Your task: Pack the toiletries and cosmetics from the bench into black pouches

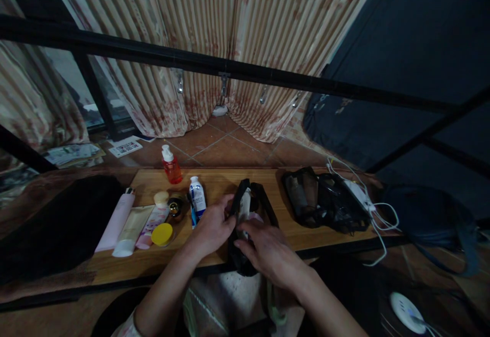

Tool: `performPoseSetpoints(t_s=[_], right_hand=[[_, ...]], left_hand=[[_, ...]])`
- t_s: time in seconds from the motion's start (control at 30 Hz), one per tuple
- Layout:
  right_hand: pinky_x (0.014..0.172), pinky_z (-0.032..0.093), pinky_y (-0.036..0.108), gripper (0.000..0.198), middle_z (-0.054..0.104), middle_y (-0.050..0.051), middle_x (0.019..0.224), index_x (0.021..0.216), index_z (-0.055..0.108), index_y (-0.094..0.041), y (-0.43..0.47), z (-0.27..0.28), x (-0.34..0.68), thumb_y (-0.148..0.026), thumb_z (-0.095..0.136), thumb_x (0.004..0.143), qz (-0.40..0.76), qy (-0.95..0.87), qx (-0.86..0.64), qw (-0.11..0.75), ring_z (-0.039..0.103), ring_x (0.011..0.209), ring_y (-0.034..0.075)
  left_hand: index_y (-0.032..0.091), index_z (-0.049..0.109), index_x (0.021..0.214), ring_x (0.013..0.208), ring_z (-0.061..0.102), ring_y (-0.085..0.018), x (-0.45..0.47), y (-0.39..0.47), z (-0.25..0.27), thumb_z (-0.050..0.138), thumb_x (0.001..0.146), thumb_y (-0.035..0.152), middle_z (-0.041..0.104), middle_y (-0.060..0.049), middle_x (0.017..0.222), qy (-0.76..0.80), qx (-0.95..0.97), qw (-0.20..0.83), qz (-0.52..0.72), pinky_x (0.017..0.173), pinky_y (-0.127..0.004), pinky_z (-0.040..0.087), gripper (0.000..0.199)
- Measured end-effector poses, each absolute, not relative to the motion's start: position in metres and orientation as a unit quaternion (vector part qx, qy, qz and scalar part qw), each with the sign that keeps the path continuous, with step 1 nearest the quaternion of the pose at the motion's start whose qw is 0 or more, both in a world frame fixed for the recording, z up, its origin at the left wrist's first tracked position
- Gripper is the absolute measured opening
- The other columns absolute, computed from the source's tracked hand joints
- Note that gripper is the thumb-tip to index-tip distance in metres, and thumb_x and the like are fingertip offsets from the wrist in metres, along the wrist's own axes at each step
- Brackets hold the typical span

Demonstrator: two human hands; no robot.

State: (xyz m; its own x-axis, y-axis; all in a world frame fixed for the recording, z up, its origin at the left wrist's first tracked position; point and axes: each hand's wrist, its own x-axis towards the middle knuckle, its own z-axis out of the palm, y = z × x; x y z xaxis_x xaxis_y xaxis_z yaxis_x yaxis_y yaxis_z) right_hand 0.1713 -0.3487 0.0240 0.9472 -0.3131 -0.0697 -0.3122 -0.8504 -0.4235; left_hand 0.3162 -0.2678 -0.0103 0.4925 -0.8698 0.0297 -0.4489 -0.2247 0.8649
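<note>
A black pouch (236,255) stands with its top spread apart near the front edge of the wooden bench. My left hand (214,227) is closed on the pouch's left rim, thumb toward the inside. From the right, my right hand (268,249) reaches into the opening, its thumb and fingers around the lower end of a white tube (245,207). Something pale pink (255,216) lies beside the tube, partly covered by the hand. Just left of the pouch are a white and blue tube (197,196) and a slim blue item (193,217).
Left on the bench (222,177) lie a pink bottle (117,219), a beige tube (133,230), a yellow-lidded jar (162,234) and a dark round jar (175,208). A red pump bottle (171,166) stands behind. Rightward are a black mesh bag (321,201) and white cables (386,214). A dark rail (245,71) crosses ahead.
</note>
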Motion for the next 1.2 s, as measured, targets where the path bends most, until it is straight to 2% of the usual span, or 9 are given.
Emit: performPoseSetpoints(t_s=[0.17, 0.33, 0.57, 0.7, 0.77, 0.87, 1.0, 1.1, 1.2], right_hand=[[0.086, 0.042, 0.034, 0.022, 0.061, 0.009, 0.105, 0.105, 0.06, -0.019, -0.347, 0.022, 0.171, -0.029, 0.045, 0.092, 0.002, 0.146, -0.973, 0.18, 0.052, 0.106, 0.023], [0.085, 0.044, 0.035, 0.024, 0.061, 0.009, 0.108, 0.107, 0.06, -0.02, -0.345, 0.019, 0.17, -0.029, 0.045, 0.091, 0.038, 0.138, -0.976, 0.163, 0.056, 0.102, 0.023], [0.091, 0.042, 0.039, 0.025, 0.063, 0.01, 0.108, 0.108, 0.06, -0.019, -0.34, 0.012, 0.172, -0.026, 0.044, 0.09, 0.059, 0.133, -0.981, 0.131, 0.055, 0.107, 0.025], [0.092, 0.042, 0.045, 0.027, 0.061, 0.013, 0.112, 0.105, 0.063, -0.018, -0.336, 0.01, 0.174, -0.027, 0.042, 0.091, 0.068, 0.131, -0.984, 0.102, 0.053, 0.109, 0.028], [0.092, 0.042, 0.046, 0.027, 0.061, 0.014, 0.112, 0.104, 0.064, -0.017, -0.335, 0.008, 0.174, -0.025, 0.042, 0.091, 0.068, 0.127, -0.986, 0.084, 0.053, 0.109, 0.03], [0.095, 0.04, 0.048, 0.027, 0.058, 0.017, 0.117, 0.105, 0.064, -0.015, -0.335, 0.005, 0.173, -0.019, 0.043, 0.088, 0.066, 0.109, -0.989, 0.074, 0.051, 0.113, 0.031], [0.099, 0.038, 0.047, 0.027, 0.059, 0.014, 0.117, 0.107, 0.064, -0.018, -0.337, 0.009, 0.167, -0.018, 0.053, 0.083, 0.045, 0.111, -0.984, 0.13, 0.05, 0.114, 0.03], [0.099, 0.038, 0.042, 0.028, 0.061, 0.008, 0.113, 0.108, 0.063, -0.023, -0.34, 0.02, 0.161, -0.019, 0.06, 0.08, 0.008, 0.119, -0.972, 0.202, 0.052, 0.11, 0.026], [0.097, 0.04, 0.038, 0.028, 0.061, 0.006, 0.114, 0.112, 0.061, -0.024, -0.347, 0.029, 0.154, -0.019, 0.056, 0.085, -0.064, 0.117, -0.96, 0.248, 0.052, 0.11, 0.022]], left_hand=[[0.022, 0.049, 0.126, 0.094, 0.064, -0.017, 0.316, -0.269, -0.013, 0.047, 0.077, 0.013, 0.069, -0.002, 0.104, -0.443, 0.743, 0.446, -0.23, 0.085, -0.028, 0.047, 0.05], [0.022, 0.05, 0.124, 0.094, 0.064, -0.019, 0.317, -0.269, -0.012, 0.046, 0.078, 0.013, 0.068, -0.002, 0.101, -0.447, 0.753, 0.429, -0.222, 0.085, -0.03, 0.047, 0.047], [0.021, 0.046, 0.128, 0.081, 0.064, -0.018, 0.315, -0.271, -0.011, 0.047, 0.079, 0.016, 0.068, -0.003, 0.093, -0.429, 0.779, 0.402, -0.217, 0.077, -0.029, 0.047, 0.049], [0.02, 0.046, 0.129, 0.079, 0.064, -0.018, 0.315, -0.272, -0.013, 0.049, 0.081, 0.024, 0.068, -0.005, 0.096, -0.413, 0.798, 0.39, -0.199, 0.075, -0.029, 0.047, 0.048], [0.02, 0.045, 0.13, 0.082, 0.064, -0.019, 0.316, -0.273, -0.015, 0.052, 0.082, 0.032, 0.067, -0.006, 0.103, -0.402, 0.808, 0.389, -0.187, 0.076, -0.03, 0.047, 0.05], [0.018, 0.042, 0.133, 0.1, 0.061, -0.023, 0.316, -0.275, -0.019, 0.059, 0.077, 0.043, 0.061, -0.011, 0.118, -0.391, 0.819, 0.387, -0.166, 0.085, -0.034, 0.047, 0.064], [0.02, 0.035, 0.138, 0.112, 0.056, -0.025, 0.314, -0.278, -0.025, 0.067, 0.07, 0.038, 0.051, -0.012, 0.13, -0.381, 0.824, 0.386, -0.166, 0.09, -0.035, 0.045, 0.078], [0.022, 0.034, 0.139, 0.111, 0.057, -0.024, 0.312, -0.279, -0.025, 0.067, 0.068, 0.029, 0.051, -0.011, 0.131, -0.377, 0.825, 0.383, -0.175, 0.089, -0.033, 0.046, 0.078], [0.02, 0.034, 0.139, 0.112, 0.056, -0.025, 0.312, -0.28, -0.023, 0.064, 0.069, 0.025, 0.051, -0.012, 0.13, -0.377, 0.822, 0.386, -0.181, 0.092, -0.035, 0.045, 0.076]])
